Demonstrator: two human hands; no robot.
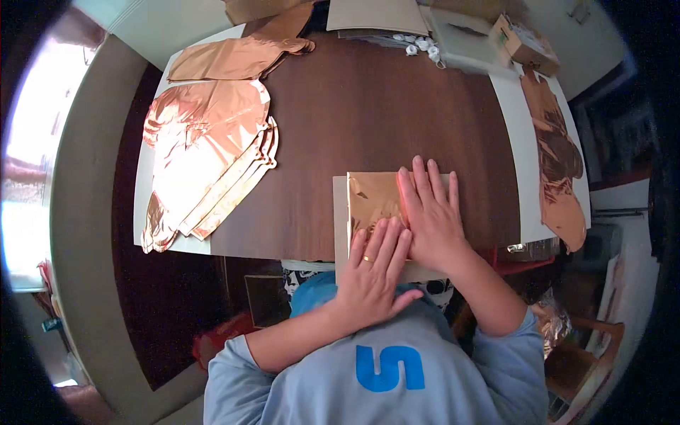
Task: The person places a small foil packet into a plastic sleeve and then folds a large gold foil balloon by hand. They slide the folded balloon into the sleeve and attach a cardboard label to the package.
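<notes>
A folded copper-coloured foil balloon (373, 197) lies flat on a grey-beige cardboard sheet (341, 212) at the table's near edge. My left hand (374, 273), with a ring on one finger, rests flat on the lower part of the foil. Its fingers are stretched out and slightly apart. My right hand (433, 216) lies flat over the right side of the foil and the card, fingers extended and pointing away from me. Neither hand grips anything. Both palms hide much of the foil's right and lower parts.
On the left, a stack of flat copper foil balloons (212, 142) covers the dark wooden table (382, 106). More foil (556, 156) lies along the right edge. Cardboard sheets (379, 15), small white rolls (423, 46) and a small open box (525, 44) sit at the back.
</notes>
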